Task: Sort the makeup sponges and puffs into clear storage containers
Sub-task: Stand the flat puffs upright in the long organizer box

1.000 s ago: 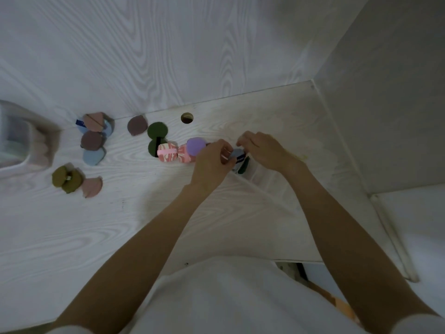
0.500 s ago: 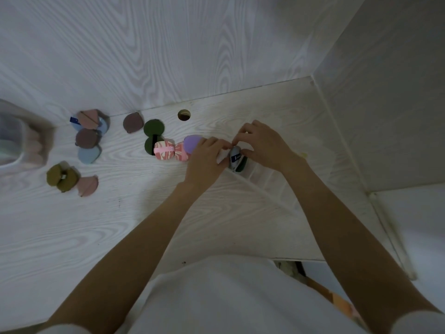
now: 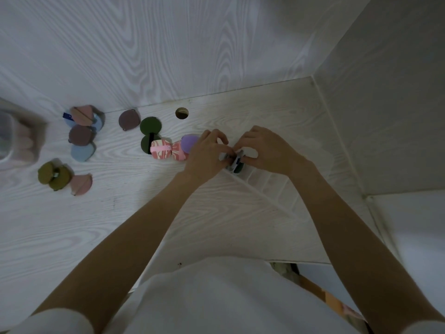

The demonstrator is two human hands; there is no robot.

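Both hands meet over the far end of a clear storage container [image 3: 265,189] lying on the white wood-grain surface [image 3: 120,225]. The left hand [image 3: 207,155] and the right hand [image 3: 267,150] have fingers curled inward, pinching a small pale puff [image 3: 237,156] between them at the container's end compartment. A dark green puff [image 3: 239,168] sits in that compartment directly beneath; whether the pale puff touches it cannot be told.

Just left of the left hand: a purple sponge [image 3: 189,143], touching a pair of pink marbled puffs [image 3: 166,153]. Behind these, two dark green round puffs [image 3: 150,126], one behind the other. A brown puff [image 3: 129,119] lies near the back wall.

Further left, a cluster of pink, brown and blue puffs [image 3: 83,131], overlapping. Nearer the front, two olive puffs [image 3: 53,175] touching, with a pink puff [image 3: 81,184] just beside them.

At the left edge, a second clear container [image 3: 16,138], blurred, holds pale pink items.

A round hole [image 3: 181,113] is in the surface near the back wall
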